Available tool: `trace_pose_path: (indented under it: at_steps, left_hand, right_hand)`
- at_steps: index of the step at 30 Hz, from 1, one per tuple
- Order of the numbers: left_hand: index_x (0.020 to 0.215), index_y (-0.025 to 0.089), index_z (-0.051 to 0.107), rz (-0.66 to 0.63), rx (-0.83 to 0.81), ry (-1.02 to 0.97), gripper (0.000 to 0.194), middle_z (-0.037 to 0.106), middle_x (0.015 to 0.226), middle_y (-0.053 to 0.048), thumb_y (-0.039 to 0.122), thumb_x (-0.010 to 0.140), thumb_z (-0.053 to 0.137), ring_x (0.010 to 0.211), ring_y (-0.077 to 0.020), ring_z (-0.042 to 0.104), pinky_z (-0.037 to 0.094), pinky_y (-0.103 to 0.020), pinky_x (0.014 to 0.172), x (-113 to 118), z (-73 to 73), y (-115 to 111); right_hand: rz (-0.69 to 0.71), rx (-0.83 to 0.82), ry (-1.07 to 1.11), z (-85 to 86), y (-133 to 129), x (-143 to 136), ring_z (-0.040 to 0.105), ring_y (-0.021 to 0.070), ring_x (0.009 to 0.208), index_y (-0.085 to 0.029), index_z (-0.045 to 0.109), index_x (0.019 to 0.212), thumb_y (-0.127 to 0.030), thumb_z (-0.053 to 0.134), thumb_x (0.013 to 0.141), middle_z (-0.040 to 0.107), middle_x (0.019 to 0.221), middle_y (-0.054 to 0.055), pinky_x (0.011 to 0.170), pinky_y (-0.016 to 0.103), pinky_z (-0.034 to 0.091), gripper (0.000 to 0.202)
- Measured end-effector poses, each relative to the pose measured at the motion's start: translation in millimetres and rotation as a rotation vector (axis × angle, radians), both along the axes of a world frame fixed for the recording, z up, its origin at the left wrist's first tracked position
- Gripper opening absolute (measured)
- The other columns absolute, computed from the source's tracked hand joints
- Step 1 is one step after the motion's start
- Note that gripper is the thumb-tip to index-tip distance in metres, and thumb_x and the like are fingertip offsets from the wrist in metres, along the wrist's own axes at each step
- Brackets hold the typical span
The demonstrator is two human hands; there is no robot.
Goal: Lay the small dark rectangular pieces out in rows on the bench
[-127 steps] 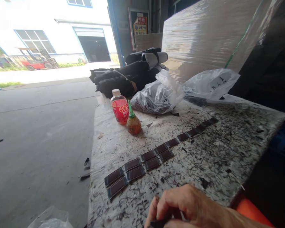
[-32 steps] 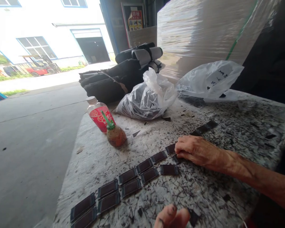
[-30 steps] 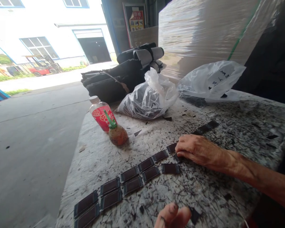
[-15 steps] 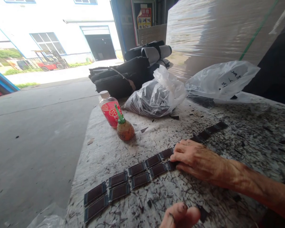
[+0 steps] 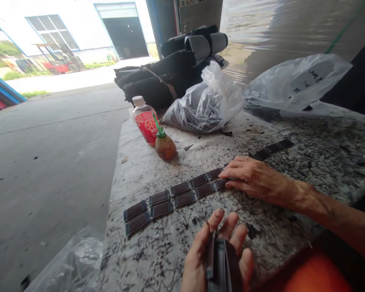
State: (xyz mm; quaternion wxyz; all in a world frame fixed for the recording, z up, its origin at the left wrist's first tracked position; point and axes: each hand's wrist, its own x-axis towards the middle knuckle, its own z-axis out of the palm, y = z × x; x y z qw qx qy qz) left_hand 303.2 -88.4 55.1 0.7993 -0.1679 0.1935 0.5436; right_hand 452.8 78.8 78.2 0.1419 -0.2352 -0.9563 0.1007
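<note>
— Dark patches (image 5: 173, 196), where were they lying?

— They lay in two rows across the speckled worktable (image 5: 307, 162), running from near left up toward far right. My right hand (image 5: 252, 178) lay flat on the row, fingers stretched out and pressed together, their tips touching the patch at the right end of the nearer row. It gripped nothing; it only pressed down.

— And your other hand?

— My left hand (image 5: 219, 255) was at the near edge of the table, palm up and half curled, cupping a small stack of patches (image 5: 220, 263) standing on edge between thumb and fingers.

— What else was on the table?

— A red-labelled drink bottle (image 5: 145, 123) stood at the far left, and a small round glue bottle with a green nozzle (image 5: 164, 145) stood just beside it, nearer to me. Behind them sat a clear plastic bag of dark pieces (image 5: 205, 107), and a second plastic bag (image 5: 295, 81) lay to the right of it. Rolled dark sheets (image 5: 170, 69) were piled at the far end. More patches (image 5: 273, 148) continued the row beyond my right hand.
</note>
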Motion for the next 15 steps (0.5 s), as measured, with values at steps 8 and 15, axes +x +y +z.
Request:
trace_pose_path:
  at_steps: [8,15]
  left_hand:
    - [0.088,0.014,0.067,0.072,-0.09,0.102,0.023,0.071,0.094,-0.006,0.023,0.088,0.046,0.081,-0.0173,0.065,0.049,-0.034,0.082,15,15.4,4]
    - [0.082,0.018,0.071,0.064,0.067,0.443,0.017,0.071,0.094,-0.001,0.008,0.074,0.059,0.116,-0.0211,0.05,0.035,-0.029,0.102,5,-0.6,-10]
  right_hand:
    - [0.223,-0.186,0.206,36.0,-67,2,0.054,0.0134,0.086,-0.019,0.061,0.1,-0.018,0.053,0.089,0.062,0.094,0.003,0.084,0.027,0.042,0.013]
    - [0.304,-0.092,0.048,31.2,-84,-16,0.054,0.0129,0.087,-0.017,0.059,0.083,-0.015,0.053,0.089,0.064,0.091,0.001,0.085,0.027,0.04,0.009]
